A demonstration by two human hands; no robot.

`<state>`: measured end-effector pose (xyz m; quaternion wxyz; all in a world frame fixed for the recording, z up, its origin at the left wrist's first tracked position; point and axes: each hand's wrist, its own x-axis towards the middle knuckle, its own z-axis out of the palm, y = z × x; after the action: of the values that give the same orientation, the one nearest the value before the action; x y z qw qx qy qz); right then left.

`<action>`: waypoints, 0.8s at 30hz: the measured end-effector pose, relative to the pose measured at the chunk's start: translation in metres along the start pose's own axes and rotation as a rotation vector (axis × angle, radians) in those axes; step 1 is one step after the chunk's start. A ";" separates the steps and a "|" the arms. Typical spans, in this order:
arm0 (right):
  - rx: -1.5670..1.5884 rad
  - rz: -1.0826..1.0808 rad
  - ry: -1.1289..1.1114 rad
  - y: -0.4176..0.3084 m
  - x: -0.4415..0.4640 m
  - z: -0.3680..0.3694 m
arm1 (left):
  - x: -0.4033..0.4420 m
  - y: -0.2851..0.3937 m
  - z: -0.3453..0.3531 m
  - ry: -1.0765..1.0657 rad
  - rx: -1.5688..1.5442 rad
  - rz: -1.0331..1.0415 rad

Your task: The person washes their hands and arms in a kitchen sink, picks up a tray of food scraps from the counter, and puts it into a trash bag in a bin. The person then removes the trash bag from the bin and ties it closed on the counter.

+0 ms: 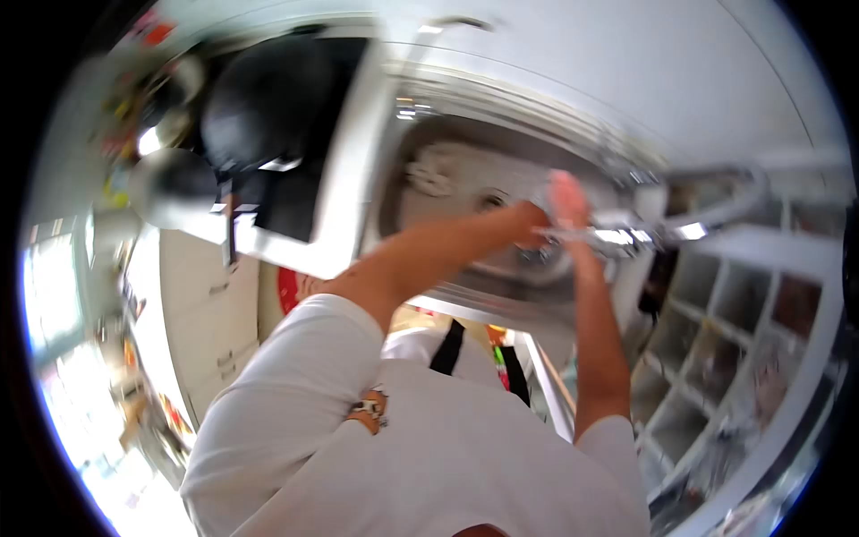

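Both hands are over the metal sink [394, 192], beside the chrome faucet [622, 237]. My left hand [530, 223] reaches in from the left; its fingers are smeared by motion, so I cannot tell what they do. Close to it, my right hand [568, 199] points toward the far wall with its fingers seemingly stretched out and nothing visible in it. Blur hides whether the two hands touch. In the sink's left part lies a whitish, lumpy thing [433, 170] whose kind I cannot make out. The drain [492, 199] shows just left of the hands.
A black wok [267, 100] and a pan [174, 188] with its handle sticking out sit on the stove at the left. White cabinets [201, 286] stand below and beyond. At the right is a white divided rack [716, 331].
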<state>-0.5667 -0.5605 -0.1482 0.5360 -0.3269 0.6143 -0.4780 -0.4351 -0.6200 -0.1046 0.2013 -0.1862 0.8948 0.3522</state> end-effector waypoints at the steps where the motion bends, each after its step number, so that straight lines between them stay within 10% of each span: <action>1: 0.008 -0.013 -0.007 0.005 0.017 -0.029 | 0.008 -0.056 0.078 0.666 -0.457 0.584; 3: 0.012 -0.084 -0.068 0.005 0.072 -0.073 | -0.035 -0.033 0.022 0.215 -0.088 -0.253; 8: 0.125 -0.294 -0.124 -0.038 0.129 -0.126 | -0.119 -0.019 0.025 0.241 -0.117 -0.193; 10: 0.239 -0.155 0.061 -0.124 0.051 -0.033 | -0.141 -0.018 0.037 0.321 -0.152 -0.158; 15: 0.615 0.087 -0.292 -0.102 0.033 -0.030 | -0.219 -0.050 0.085 0.637 -0.441 0.121; 18: 0.153 0.256 -0.354 -0.103 -0.015 0.029 | -0.311 -0.059 0.124 0.889 -0.757 0.034; 22: -0.471 -0.491 -0.117 0.016 0.020 0.007 | -0.444 -0.072 0.223 1.030 -0.789 -0.314; 24: -0.300 -0.285 0.044 -0.068 -0.067 0.141 | -0.527 -0.059 0.255 0.970 -0.952 -0.482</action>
<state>-0.4229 -0.5555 -0.0573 0.3948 -0.4763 0.6376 -0.4590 0.0994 -0.3791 -0.0492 -0.2494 -0.5814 0.5669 0.5276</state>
